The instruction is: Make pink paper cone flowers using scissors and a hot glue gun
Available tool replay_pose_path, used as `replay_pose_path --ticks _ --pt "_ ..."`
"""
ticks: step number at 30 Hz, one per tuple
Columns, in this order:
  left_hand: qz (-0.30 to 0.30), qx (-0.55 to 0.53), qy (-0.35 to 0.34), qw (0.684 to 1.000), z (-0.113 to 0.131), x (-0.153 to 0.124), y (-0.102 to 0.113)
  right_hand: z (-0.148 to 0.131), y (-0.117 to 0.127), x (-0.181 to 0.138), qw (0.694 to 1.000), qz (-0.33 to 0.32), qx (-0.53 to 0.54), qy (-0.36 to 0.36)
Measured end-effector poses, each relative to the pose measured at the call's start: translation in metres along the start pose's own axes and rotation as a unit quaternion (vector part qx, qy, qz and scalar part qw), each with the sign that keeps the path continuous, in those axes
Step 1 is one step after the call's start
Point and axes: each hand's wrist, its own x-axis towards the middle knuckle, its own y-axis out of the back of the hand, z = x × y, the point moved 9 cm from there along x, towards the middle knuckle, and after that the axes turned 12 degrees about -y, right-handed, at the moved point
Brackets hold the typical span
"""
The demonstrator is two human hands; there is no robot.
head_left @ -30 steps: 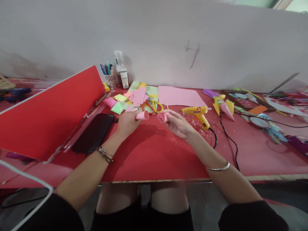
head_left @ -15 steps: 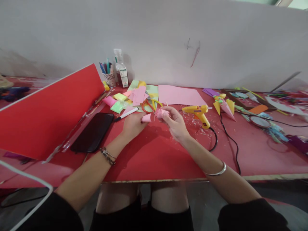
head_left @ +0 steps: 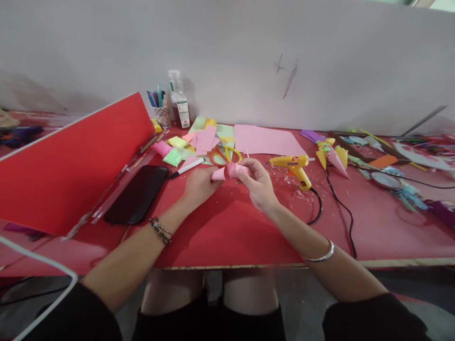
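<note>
My left hand point(head_left: 201, 185) is closed around a pink paper cone point(head_left: 218, 174), whose wide end points right. A pink fringed paper piece point(head_left: 233, 169) meets that end, pinched between the thumb and fingers of my right hand point(head_left: 259, 183). The two pink parts touch; whether one sits inside the other I cannot tell. Just behind them lie scissors point(head_left: 215, 156) with orange and yellow handles. To the right of my right hand a yellow glue gun point(head_left: 292, 166) rests on its side.
A dark phone point(head_left: 137, 195) and a propped red board point(head_left: 78, 161) are on the left. Pink paper point(head_left: 268, 139) and a glass bottle point(head_left: 180, 106) stand at the back. A marker point(head_left: 186, 167) lies near my left hand. The black cord point(head_left: 341, 201) runs across the right side.
My right hand has brought the fringed piece left, against the wide end of the cone. The gap between the two pink parts has closed.
</note>
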Motion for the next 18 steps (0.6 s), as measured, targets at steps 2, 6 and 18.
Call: replay_pose_path --ticks 2,6,18 --pt "0.001 -0.003 0.0 1.0 -0.0007 -0.0001 -0.0007 0.0002 -0.0005 -0.0005 1.0 -0.001 0.007 -0.003" --pt "-0.002 -0.007 0.003 1.0 -0.0009 -0.0003 -0.0021 -0.0012 -0.0019 -0.0019 1.0 -0.005 0.011 -0.002" --pt "0.001 -0.017 -0.009 1.0 0.0005 -0.0001 -0.0037 -0.0043 -0.0028 -0.0039 0.998 0.011 -0.061 0.018"
